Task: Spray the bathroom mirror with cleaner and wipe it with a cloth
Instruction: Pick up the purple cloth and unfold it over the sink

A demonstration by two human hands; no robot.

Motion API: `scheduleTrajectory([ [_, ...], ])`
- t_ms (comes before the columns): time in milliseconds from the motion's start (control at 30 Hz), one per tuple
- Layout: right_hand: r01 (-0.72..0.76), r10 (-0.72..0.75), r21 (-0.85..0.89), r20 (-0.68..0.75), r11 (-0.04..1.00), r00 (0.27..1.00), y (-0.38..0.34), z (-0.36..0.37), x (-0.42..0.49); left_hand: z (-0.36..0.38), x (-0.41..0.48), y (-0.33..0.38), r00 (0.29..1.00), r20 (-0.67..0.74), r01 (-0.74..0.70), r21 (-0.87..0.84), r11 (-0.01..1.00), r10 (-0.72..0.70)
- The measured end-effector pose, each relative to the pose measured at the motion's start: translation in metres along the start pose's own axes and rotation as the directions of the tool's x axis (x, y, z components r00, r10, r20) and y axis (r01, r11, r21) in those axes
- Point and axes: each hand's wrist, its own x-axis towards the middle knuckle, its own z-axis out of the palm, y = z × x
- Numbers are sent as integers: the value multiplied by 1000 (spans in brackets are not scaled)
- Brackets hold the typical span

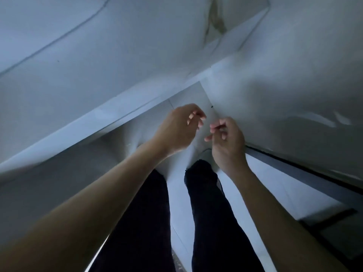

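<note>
My left hand (pixel 179 127) and my right hand (pixel 227 142) are raised side by side in front of me, a small gap between their fingertips. Both have loosely curled fingers and hold nothing. No mirror, spray bottle or cloth is in view. Below the hands I see my own legs in dark trousers (pixel 208 203) standing on a pale tiled floor (pixel 176 203).
Pale tiled walls (pixel 98 65) meet in a corner just beyond my hands. A dark door track or threshold (pixel 306 173) runs along the floor at the right. A shiny metal edge (pixel 98 254) shows at the bottom left. The room is dim.
</note>
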Motion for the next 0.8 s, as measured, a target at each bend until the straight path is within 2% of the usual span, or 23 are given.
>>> scheduleTrajectory([
  [167, 119, -116, 149, -29, 982, 993, -85, -11, -1, -47, -24, 54, 987, -121, -116, -72, 991, 106],
  [467, 311, -303, 77, -103, 947, 947, -287, -17, 30, -177, -77, 113, 971, -231, -101, -143, 985, 66],
  [667, 376, -365, 103, -107, 921, 925, -385, 13, 47, -276, -77, 140, 936, -334, -200, -231, 952, 116],
  [733, 430, -428, 35, -66, 902, 902, -395, 23, 50, -297, -74, 142, 919, -374, -219, -222, 950, 124],
  [800, 529, -542, -259, 24, 808, 840, -400, 29, 62, -311, -72, 142, 909, -403, -213, -229, 950, 107],
])
